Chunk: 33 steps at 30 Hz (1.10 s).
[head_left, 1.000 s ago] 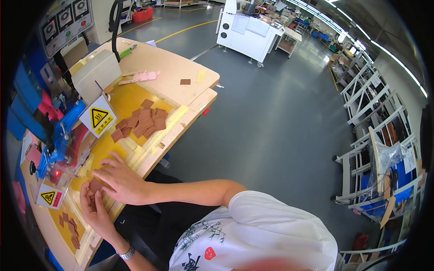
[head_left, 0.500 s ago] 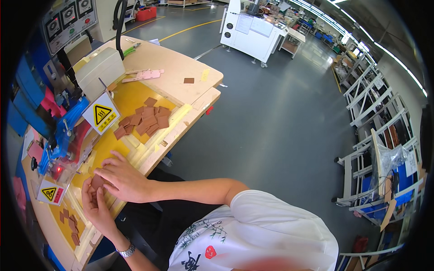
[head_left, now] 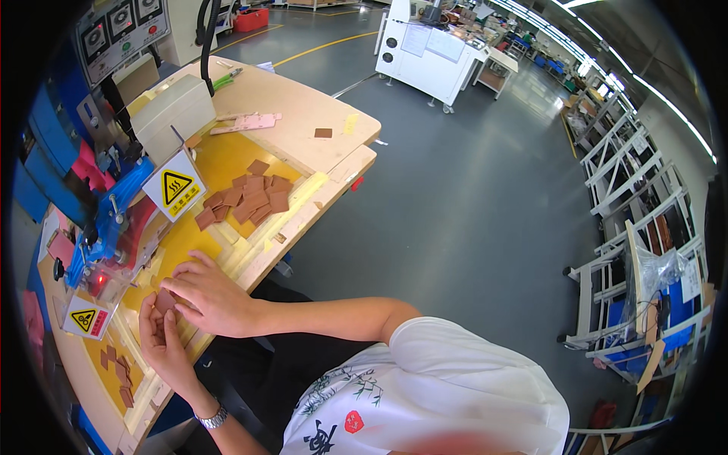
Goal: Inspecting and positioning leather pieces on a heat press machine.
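Observation:
Between my two hands, at the near edge of the bench, is a small flat reddish-brown square piece [head_left: 165, 301]. My left hand [head_left: 161, 347] holds it from below, thumb against its face and fingers curled behind it. My right hand [head_left: 214, 300] pinches its right side with thumb and index finger, the other fingers bent above the yellow surface. Beyond my hands lies a loose pile of similar brown pieces [head_left: 252, 199]. A smaller group of brown pieces [head_left: 120, 370] lies to the left of my left hand.
A blue press-like machine [head_left: 106, 224] with a clear guard and a heat warning sign [head_left: 176, 186] stands left of my hands. On the wooden bench [head_left: 288, 106] are a pink strip [head_left: 254, 122] and a single brown piece [head_left: 323, 133]. White racks [head_left: 644, 250] line the right side.
The whole view has shifted slightly. Both hands keep nearly the same grip on the brown piece, with only small finger movement. The piles look unchanged.

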Each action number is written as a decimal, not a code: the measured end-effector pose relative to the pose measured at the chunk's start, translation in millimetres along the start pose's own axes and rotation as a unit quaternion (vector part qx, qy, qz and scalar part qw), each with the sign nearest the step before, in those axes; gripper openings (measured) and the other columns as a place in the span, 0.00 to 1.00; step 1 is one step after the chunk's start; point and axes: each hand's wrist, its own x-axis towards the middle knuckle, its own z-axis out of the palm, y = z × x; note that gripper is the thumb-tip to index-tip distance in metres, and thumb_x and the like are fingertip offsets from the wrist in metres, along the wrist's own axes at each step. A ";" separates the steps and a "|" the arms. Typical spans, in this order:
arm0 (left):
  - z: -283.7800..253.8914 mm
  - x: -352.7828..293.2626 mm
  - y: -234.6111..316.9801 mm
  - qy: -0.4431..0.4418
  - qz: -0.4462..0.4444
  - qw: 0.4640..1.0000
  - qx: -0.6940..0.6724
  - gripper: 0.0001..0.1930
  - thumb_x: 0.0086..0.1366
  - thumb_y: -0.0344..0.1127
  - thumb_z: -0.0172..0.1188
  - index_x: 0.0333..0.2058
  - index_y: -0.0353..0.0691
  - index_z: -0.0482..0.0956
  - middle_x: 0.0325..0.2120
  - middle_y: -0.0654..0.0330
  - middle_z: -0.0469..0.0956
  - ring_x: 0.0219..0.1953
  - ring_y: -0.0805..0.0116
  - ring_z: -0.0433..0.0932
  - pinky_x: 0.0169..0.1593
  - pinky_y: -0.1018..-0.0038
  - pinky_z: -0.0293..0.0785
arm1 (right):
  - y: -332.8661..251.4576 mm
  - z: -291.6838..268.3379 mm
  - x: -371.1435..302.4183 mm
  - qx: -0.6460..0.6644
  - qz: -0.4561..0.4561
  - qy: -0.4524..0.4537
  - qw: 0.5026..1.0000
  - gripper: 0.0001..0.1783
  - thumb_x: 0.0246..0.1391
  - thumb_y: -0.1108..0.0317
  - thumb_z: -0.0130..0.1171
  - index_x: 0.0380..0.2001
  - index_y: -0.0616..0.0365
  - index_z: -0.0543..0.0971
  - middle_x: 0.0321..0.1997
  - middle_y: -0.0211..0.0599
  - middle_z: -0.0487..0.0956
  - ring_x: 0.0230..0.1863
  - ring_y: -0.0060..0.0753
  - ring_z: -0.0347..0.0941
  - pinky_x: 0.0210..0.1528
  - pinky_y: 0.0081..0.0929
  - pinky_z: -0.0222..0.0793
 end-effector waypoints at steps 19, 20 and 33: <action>0.7 -1.1 3.8 0.001 0.015 0.999 0.034 0.18 0.74 0.22 0.62 0.61 0.33 0.80 0.44 0.60 0.83 0.45 0.73 0.79 0.52 0.76 0.78 | 1.7 0.5 -1.0 0.006 0.009 -0.026 1.000 0.28 0.61 0.68 0.67 0.62 0.68 0.76 0.52 0.47 0.82 0.61 0.49 0.73 0.76 0.54 0.55; 1.6 -1.1 4.3 0.003 0.016 0.999 0.034 0.18 0.74 0.21 0.62 0.61 0.32 0.80 0.44 0.60 0.83 0.45 0.73 0.79 0.52 0.76 0.77 | 1.9 -0.1 -1.1 0.003 0.008 -0.026 1.000 0.28 0.61 0.68 0.66 0.63 0.68 0.76 0.52 0.47 0.82 0.61 0.49 0.73 0.76 0.54 0.55; -1.9 -0.1 -1.0 -0.005 0.002 1.000 0.019 0.19 0.73 0.21 0.62 0.61 0.33 0.80 0.44 0.61 0.83 0.45 0.75 0.79 0.51 0.78 0.77 | 1.7 0.1 -1.8 -0.008 0.000 -0.027 1.000 0.29 0.61 0.69 0.66 0.64 0.66 0.75 0.51 0.46 0.82 0.59 0.47 0.76 0.76 0.54 0.56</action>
